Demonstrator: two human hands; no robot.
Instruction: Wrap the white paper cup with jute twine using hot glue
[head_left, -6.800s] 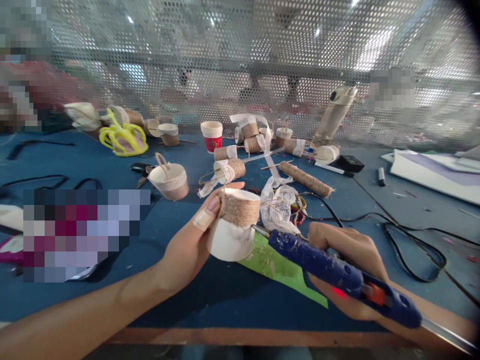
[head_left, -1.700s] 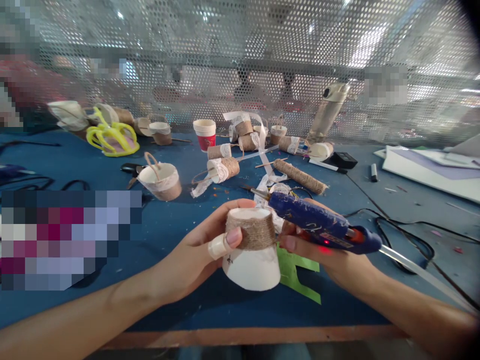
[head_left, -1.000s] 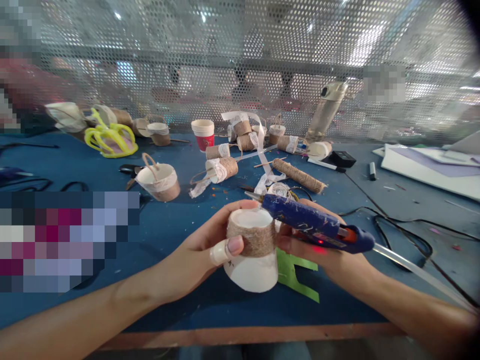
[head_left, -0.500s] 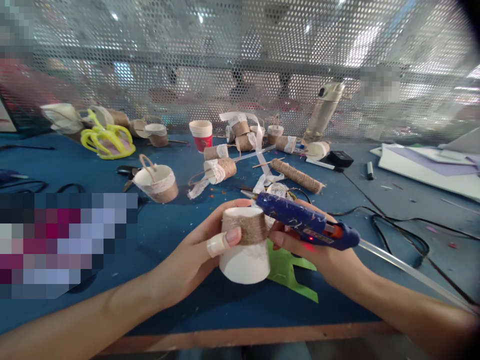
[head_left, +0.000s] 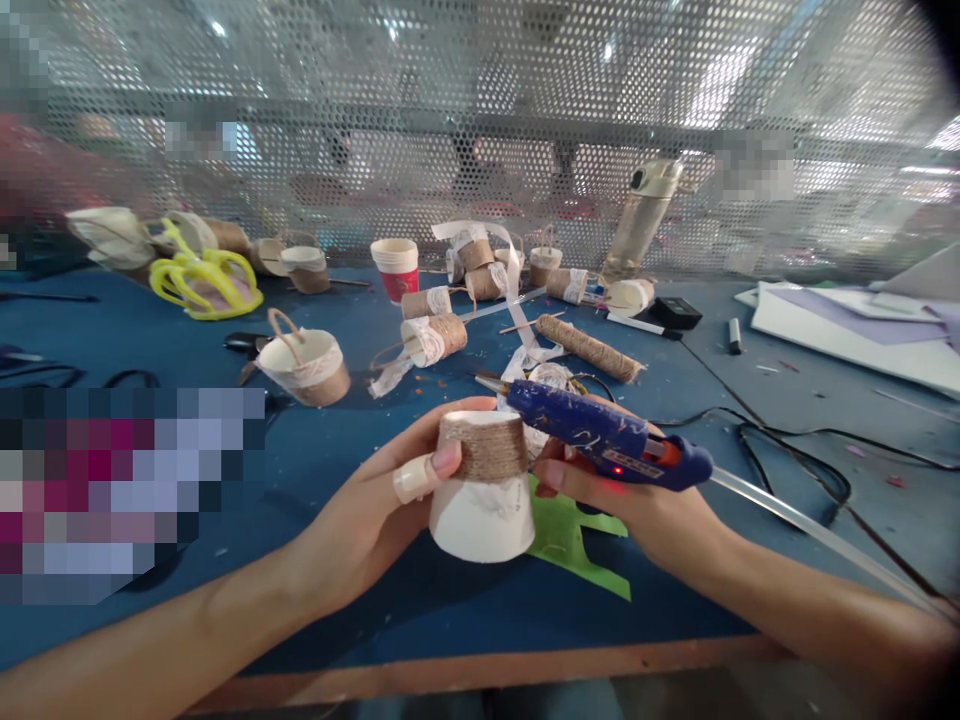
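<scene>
From where I'm standing, the left hand (head_left: pixel 382 505) grips a white paper cup (head_left: pixel 480 525) from its left side, thumb across the front and fingers behind. A bandage (head_left: pixel 415 479) wraps that thumb. The cup is held over the near part of the blue surface (head_left: pixel 420 625), narrow end up; coiled jute twine (head_left: pixel 491 448) covers its upper part, and the wider lower part is bare white.

The right hand (head_left: pixel 649 505) is closed around a blue hot glue gun (head_left: pixel 581 427), its grip mostly out of sight. The nozzle points left, beyond the cup's upper rim, a red light glows on the gun's side, and a clear glue stick (head_left: pixel 784 518) runs out of the back. The right fingertips are just beside the cup; I can't tell whether they touch it.

Green paper (head_left: pixel 570 550) lies below, between the hands. Farther back are a roll of twine (head_left: pixel 589 347), a small handled basket (head_left: pixel 307 372) with a lace band, a yellow crown-shaped piece (head_left: pixel 206 287), nested red-and-white paper cups (head_left: pixel 396 272) and a bottle (head_left: pixel 640 222) leaning by a perforated metal screen (head_left: pixel 450 85).
</scene>
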